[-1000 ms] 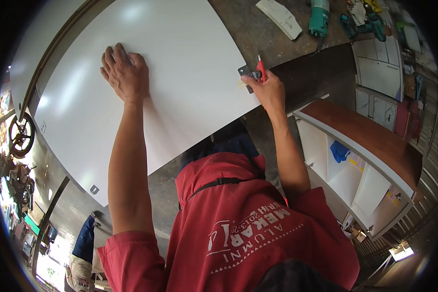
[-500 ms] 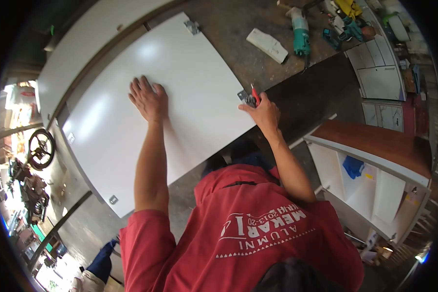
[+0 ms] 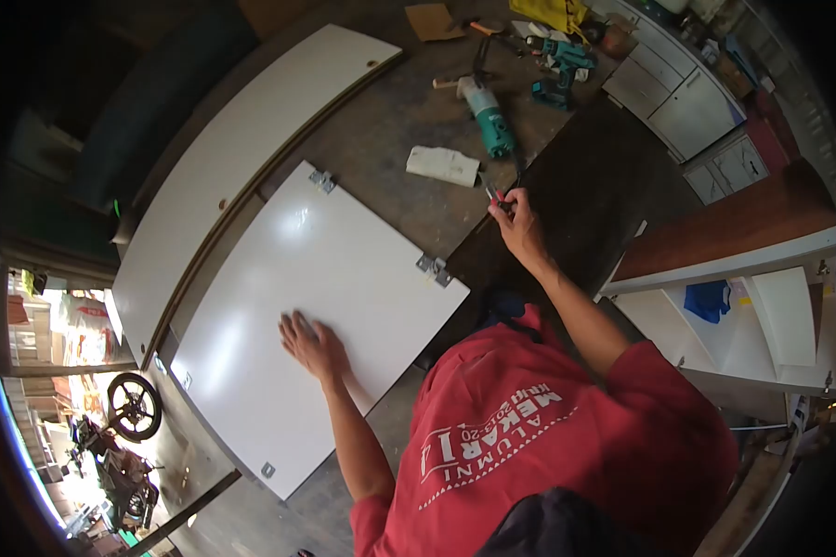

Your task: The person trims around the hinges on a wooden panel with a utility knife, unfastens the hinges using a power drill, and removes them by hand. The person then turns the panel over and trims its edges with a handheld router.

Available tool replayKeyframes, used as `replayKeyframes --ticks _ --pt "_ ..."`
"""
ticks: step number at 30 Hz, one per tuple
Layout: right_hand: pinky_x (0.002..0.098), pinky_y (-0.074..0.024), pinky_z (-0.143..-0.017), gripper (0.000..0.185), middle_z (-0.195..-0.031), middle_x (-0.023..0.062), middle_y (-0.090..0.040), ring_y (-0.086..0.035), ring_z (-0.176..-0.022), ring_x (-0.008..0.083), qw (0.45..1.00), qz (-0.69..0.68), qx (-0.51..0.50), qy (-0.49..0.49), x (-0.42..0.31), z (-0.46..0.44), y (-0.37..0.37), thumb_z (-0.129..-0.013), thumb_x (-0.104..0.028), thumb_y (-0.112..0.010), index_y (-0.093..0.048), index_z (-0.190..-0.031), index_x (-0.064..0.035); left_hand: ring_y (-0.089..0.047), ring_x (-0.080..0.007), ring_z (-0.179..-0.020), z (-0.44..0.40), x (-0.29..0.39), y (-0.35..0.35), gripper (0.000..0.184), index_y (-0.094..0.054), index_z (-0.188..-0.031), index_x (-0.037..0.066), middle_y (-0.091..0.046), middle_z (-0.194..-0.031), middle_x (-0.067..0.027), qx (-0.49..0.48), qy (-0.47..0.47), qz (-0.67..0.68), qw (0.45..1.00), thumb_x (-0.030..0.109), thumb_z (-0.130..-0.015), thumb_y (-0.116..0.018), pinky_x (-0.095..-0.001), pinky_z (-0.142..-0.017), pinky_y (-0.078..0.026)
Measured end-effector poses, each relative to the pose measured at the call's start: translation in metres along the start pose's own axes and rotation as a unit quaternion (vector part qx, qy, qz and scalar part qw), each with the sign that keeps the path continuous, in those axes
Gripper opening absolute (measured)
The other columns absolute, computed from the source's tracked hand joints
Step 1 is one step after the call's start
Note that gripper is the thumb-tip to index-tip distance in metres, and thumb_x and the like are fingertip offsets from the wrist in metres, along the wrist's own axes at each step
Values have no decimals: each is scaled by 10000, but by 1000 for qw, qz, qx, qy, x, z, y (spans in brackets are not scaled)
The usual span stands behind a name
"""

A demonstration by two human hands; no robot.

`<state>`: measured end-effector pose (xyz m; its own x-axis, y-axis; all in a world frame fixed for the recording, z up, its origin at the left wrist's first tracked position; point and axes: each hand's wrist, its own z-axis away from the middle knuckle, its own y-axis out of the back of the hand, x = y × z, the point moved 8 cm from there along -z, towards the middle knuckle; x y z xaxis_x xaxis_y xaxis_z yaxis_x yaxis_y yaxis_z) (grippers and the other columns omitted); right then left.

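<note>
A glossy white cabinet door panel (image 3: 251, 371) lies on the workbench. My left hand (image 3: 316, 346) rests on it with fingers spread. My right hand (image 3: 523, 230) is closed around a small red-handled screwdriver (image 3: 502, 201), held past the panel's right edge with its metal end pointing up and away. One metal hinge (image 3: 434, 269) sits at the panel's near right corner, below and left of my right hand. A second hinge (image 3: 322, 181) is at the far corner. Two small metal fittings show along the left edge.
Beyond the panel lies a long white board (image 3: 251, 158). A white offcut (image 3: 443, 166), a green power tool (image 3: 494, 130) and a cordless drill (image 3: 559, 65) lie on the bench. At right stands an open white cabinet (image 3: 659, 336) with a blue cloth (image 3: 708, 301) inside.
My right hand has left the near hinge and moved beyond the panel edge, carrying the screwdriver. My left hand is still on the panel, now nearer its front edge. The view has shifted.
</note>
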<state>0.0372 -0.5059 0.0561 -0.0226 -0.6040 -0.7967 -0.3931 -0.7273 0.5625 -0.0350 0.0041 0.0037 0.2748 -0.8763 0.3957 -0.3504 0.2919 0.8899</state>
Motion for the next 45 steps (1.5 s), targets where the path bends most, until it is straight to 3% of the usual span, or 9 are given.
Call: replayKeyframes --ticks 13,17,23,29,34,38,40,42,45 --pt "368 -487 -712 159 -853 81 -562 -580 -772 203 993 -63 97 3 201 -196 126 -850 -54 -626 -530 -975 -77 -448 -378 -1407 87 39 -2 429 -596 -1387 25 -480 -1524 -192 148 227 -69 960 139 -976 -551 -491 -1143 -370" --pt "297 -452 -612 195 -885 16 -567 -540 -687 127 929 -202 213 -224 275 -253 202 -953 -146 -639 -512 -1081 -73 -415 -358 -1442 117 87 -42 483 -548 -1449 53 -450 -1554 -191 132 325 -156 924 244 -1010 -485 -529 -1119 -357" --pt "288 -385 -465 202 -739 18 -546 -495 -541 108 962 -179 177 -107 384 -428 194 -1027 -271 -605 -532 -1119 -106 -353 -381 -1479 135 157 -75 527 -482 -1508 77 -384 -1596 -217 89 348 -204 911 258 -1014 -461 -545 -1141 -324" --pt "382 -491 -664 234 -888 66 -640 -635 -761 188 983 9 -17 180 354 -567 112 -1039 -292 -607 -566 -1105 -71 -347 -408 -1477 136 167 -80 556 -478 -1503 41 -393 -1565 -276 92 364 -134 917 197 -970 -493 -498 -1202 -285" --pt "381 -544 -586 447 -1036 129 -649 -662 -740 226 968 -191 -154 -45 364 -699 29 -1068 -478 -453 -553 -1203 -64 -364 -427 -1460 141 176 -104 581 -481 -1473 -30 -433 -1529 -285 44 309 -220 924 155 -927 -544 -477 -1229 -281" --pt "401 -558 -887 537 -1457 110 -530 -587 -1267 267 917 -302 -248 -78 393 -772 45 -1067 -434 -443 -441 -1528 -157 -432 -377 -1431 137 211 -84 559 -561 -1374 -42 -544 -1454 -232 76 382 -122 913 162 -857 -617 -446 -1206 -337" --pt "330 -563 -812 507 -1304 134 -636 -665 -1093 242 953 -32 -173 245 390 -817 77 -1056 -342 -451 -489 -1483 -70 -527 -371 -1349 127 227 -71 547 -618 -1339 12 -599 -1394 -222 133 410 36 902 177 -824 -698 -436 -1134 -413" --pt "377 -549 -930 515 -1286 177 -659 -664 -1123 273 952 -293 -86 -1 268 -734 152 -1063 -346 -383 -582 -1376 12 -665 -298 -1166 117 262 -67 445 -651 -1303 -1 -689 -1271 -203 232 413 189 860 180 -900 -696 -386 -1009 -503" --pt "387 -526 -959 784 -1105 191 -668 -657 -1035 285 936 -294 -4 195 69 -540 194 -1065 -598 -225 -612 -1178 74 -674 -163 -1081 52 363 -44 282 -710 -1208 8 -750 -1119 -103 179 289 361 868 137 -965 -652 -322 -965 -520"
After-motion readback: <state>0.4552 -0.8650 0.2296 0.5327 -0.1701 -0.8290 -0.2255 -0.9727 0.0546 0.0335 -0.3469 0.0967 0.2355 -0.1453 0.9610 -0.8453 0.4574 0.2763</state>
